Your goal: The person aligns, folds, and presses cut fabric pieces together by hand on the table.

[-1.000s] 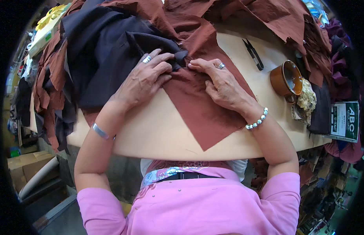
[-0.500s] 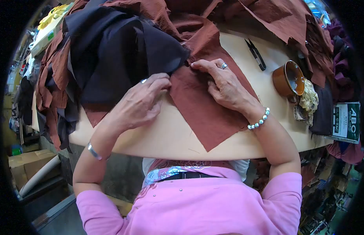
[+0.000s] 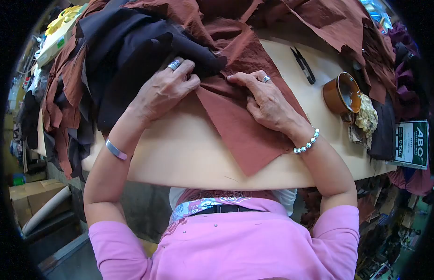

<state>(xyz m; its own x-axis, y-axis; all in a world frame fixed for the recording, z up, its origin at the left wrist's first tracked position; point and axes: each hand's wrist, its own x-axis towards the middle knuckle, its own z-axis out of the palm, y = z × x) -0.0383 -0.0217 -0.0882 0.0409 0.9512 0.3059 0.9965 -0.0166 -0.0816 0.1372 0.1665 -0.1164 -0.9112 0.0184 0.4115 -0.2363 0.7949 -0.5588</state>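
Note:
Dark cloth lies bunched on the table's left side, partly over reddish-brown cloth whose pointed corner reaches toward the front edge. My left hand is closed, its fingers curled at the lower edge of the dark cloth and pinching fabric there; the fingertips are partly hidden. My right hand rests on the brown cloth, thumb and index finger pinched together on it beside the place where the dark cloth meets it.
Black thread snips lie at the right, near a brown cup and a crumpled yellowish lump. More brown cloth is heaped at the back. A green and white box stands at the far right.
My left hand first drew back from the join between the cloths, then moved up to the dark cloth's edge. The dark cloth has been folded differently. My right hand has stayed nearly in place.

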